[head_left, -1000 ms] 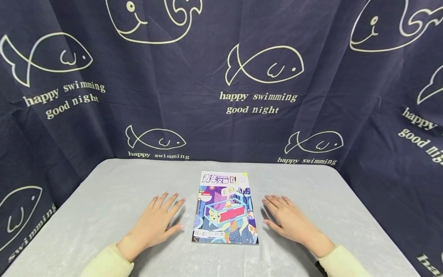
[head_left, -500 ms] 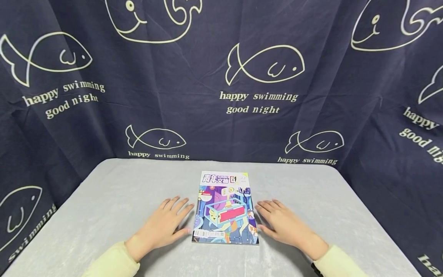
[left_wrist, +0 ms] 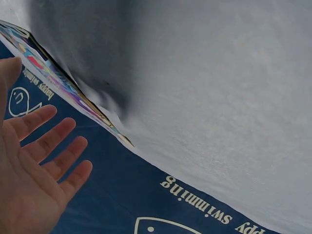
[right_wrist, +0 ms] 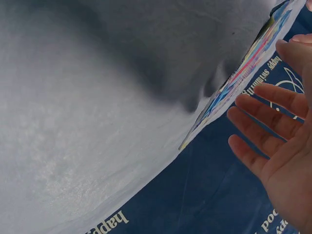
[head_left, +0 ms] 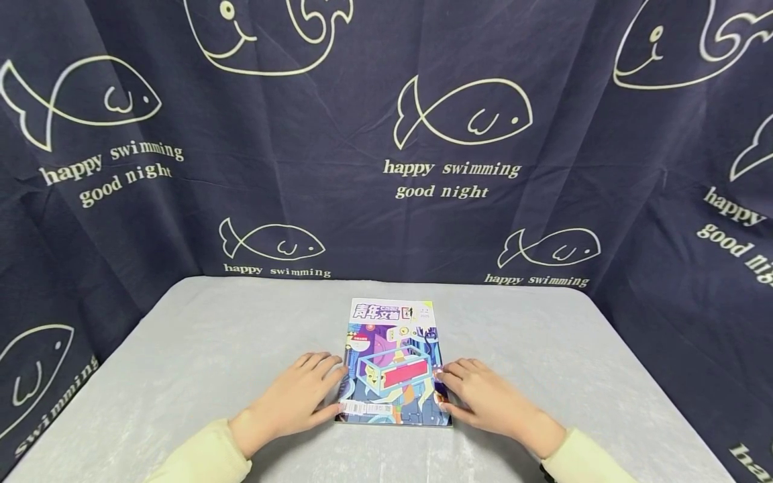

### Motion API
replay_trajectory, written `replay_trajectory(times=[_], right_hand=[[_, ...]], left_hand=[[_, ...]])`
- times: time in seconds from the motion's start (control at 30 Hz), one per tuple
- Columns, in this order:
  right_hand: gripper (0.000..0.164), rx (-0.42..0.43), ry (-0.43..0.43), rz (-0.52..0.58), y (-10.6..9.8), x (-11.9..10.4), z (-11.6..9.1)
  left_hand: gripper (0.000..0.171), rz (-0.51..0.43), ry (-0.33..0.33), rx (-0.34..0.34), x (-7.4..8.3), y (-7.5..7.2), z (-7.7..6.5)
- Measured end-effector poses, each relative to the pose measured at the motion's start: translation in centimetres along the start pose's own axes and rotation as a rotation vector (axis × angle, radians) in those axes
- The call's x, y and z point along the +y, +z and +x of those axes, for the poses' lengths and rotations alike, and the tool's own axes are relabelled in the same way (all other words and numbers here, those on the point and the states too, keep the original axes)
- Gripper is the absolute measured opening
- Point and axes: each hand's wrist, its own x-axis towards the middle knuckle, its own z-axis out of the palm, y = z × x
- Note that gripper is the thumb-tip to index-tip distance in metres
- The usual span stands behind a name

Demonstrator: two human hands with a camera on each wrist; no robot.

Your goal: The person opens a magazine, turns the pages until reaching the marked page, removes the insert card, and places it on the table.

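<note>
A magazine [head_left: 395, 369] with a colourful purple and blue cover lies face up on the grey tabletop, its title strip toward the back. My left hand [head_left: 294, 397] is at its left edge, fingertips and thumb right at the border. On the opposite side my right hand [head_left: 498, 400] overlaps the right edge with its fingertips. In the left wrist view the left fingers [left_wrist: 57, 138] are spread and relaxed beside the magazine [left_wrist: 62, 80]. The right wrist view likewise has loose, slightly bent right fingers [right_wrist: 265, 114] close to the cover. Neither hand curls round the magazine.
A grey cloth-like table surface [head_left: 199, 349] extends around the magazine. Behind it and at both sides hangs a dark blue curtain [head_left: 362, 221] printed with white fish and lettering. Pale yellow sleeves [head_left: 202, 456] cover both forearms.
Both hands have moved inward over the table, from apart on either side of the magazine to its left and right edges. The magazine has stayed in place.
</note>
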Motion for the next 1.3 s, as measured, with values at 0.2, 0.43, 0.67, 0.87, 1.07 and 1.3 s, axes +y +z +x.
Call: replay_trajectory(times=[0.2,0.43,0.67,0.87,1.07,1.3], right_hand=[[0.042,-0.039,-0.018,-0.002,0.00,-0.32,-0.01],[0.045,-0.087,-0.025,0.027,-0.04,-0.55,-0.11],[0.047,-0.082,-0.047,0.048,0.02,-0.68,-0.26],[0.048,-0.085,-0.065,0.055,0.07,-0.69,-0.30],[0.048,-0.100,-0.064,0.057,0.17,-0.69,-0.31],[0.047,-0.096,-0.067,0.057,0.25,-0.65,-0.28]], left_hand=[[0.050,-0.023,0.035,0.017,0.35,0.08,0.36],[0.048,-0.023,0.088,0.021,0.68,0.04,0.61],[0.051,-0.018,0.116,-0.013,0.93,0.16,0.77],[0.054,-0.020,0.119,-0.030,0.90,0.38,0.77],[0.058,-0.019,0.122,-0.047,0.93,0.37,0.78],[0.060,-0.005,0.127,-0.054,0.87,0.59,0.71]])
